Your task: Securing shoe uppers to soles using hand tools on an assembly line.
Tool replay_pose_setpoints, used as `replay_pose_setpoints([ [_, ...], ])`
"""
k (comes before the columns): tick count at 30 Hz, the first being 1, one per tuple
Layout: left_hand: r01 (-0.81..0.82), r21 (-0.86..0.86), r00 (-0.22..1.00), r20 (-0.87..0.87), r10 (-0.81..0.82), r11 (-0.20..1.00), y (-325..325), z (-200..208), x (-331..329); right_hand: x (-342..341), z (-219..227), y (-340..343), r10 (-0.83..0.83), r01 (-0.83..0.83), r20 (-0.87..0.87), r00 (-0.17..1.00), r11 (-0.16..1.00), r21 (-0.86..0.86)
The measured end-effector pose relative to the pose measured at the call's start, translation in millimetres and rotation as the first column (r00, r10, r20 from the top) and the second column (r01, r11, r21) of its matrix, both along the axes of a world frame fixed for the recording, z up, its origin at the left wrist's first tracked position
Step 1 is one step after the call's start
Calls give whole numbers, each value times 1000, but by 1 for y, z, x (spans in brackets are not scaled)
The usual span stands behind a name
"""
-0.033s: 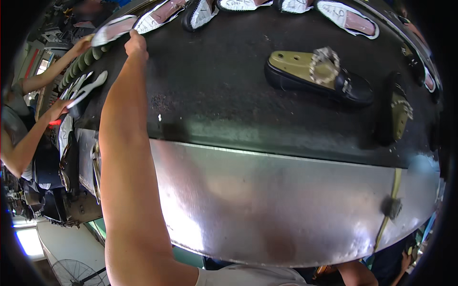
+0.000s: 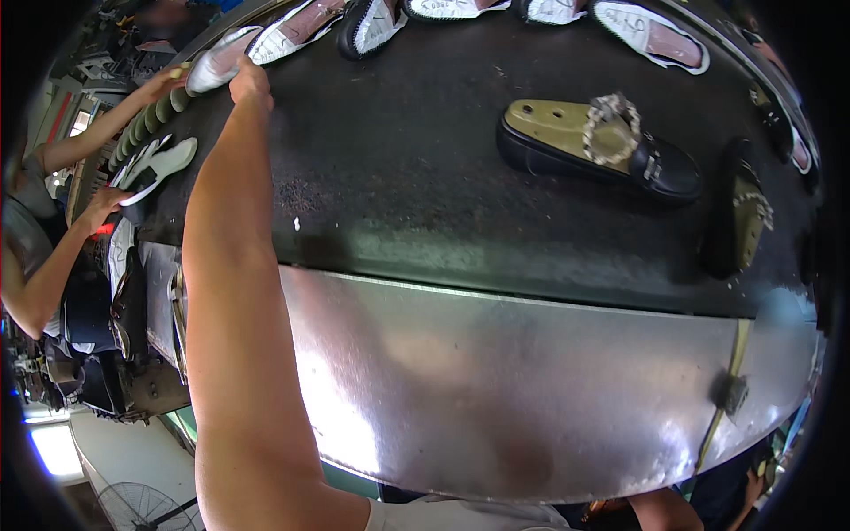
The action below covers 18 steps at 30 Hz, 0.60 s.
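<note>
My left hand reaches far out over the dark work surface, its fingers closed at the toe of a white-covered shoe with a pinkish inside. Just left of it, another white shoe touches or nearly touches my fingers. A co-worker's hand is at that shoe's far side. The co-worker's other hand grips a white sole-shaped piece. My right hand is out of view; only part of the right arm shows at the bottom.
More white-covered shoes line the far edge. A black shoe with an olive insole and beaded strap lies at right, a similar one beyond it. A metal apron fronts the surface. A fan stands lower left.
The white shoe by the co-worker's upper hand has shifted right, toward my fingers. The white piece in the co-worker's lower hand has turned. My left hand stays nearly in place.
</note>
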<state>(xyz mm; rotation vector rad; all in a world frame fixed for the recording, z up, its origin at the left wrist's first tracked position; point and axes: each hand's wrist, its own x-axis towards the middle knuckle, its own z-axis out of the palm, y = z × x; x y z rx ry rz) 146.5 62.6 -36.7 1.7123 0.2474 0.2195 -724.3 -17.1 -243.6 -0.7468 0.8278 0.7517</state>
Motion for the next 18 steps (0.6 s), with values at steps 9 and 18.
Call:
replay_pose_setpoints([
  [9,356,-231,934,51,-354,906,-1,-3,61,55,-20,-20,63,-64,41,997,997,38],
  [18,578,376,811,-165,-561,724,-24,7,57,69,2,-25,102,-105,77,992,994,37],
])
